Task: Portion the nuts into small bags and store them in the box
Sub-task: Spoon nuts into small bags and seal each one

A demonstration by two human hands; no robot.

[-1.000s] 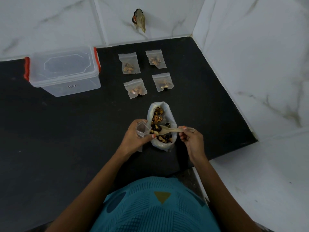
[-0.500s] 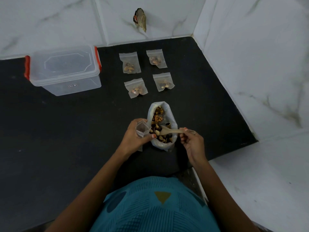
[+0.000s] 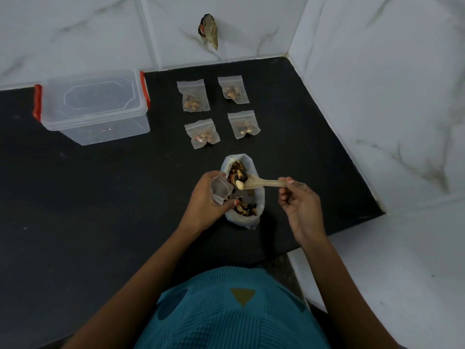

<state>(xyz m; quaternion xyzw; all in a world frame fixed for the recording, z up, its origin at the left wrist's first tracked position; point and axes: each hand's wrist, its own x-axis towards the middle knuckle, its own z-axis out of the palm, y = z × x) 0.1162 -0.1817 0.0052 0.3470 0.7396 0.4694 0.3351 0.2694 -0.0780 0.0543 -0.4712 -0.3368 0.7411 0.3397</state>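
Note:
A large white bag of mixed nuts (image 3: pixel 259 212) stands open on the black counter. My left hand (image 3: pixel 205 206) holds a small clear bag (image 3: pixel 221 190) with its mouth open, right beside the big bag's left rim. My right hand (image 3: pixel 298 206) pinches the handle of a pale wooden spoon (image 3: pixel 261 183). The spoon's bowl carries a few nuts and hovers over the big bag, close to the small bag's mouth. Several filled small bags (image 3: pixel 193 98) lie farther back in two rows. A clear lidded box (image 3: pixel 94 108) with red clips sits at the back left.
White marble wall tiles (image 3: pixel 377 84) close the counter at the back and on the right. A dark object (image 3: pixel 209 30) hangs on the back wall. The black counter (image 3: pixel 88 210) stretches left of my hands. My teal shirt (image 3: pixel 234 313) fills the bottom.
The spoon has lifted out of the nut bag with nuts on it and moved toward the small bag's mouth. My right hand has risen with it. The left hand stays put.

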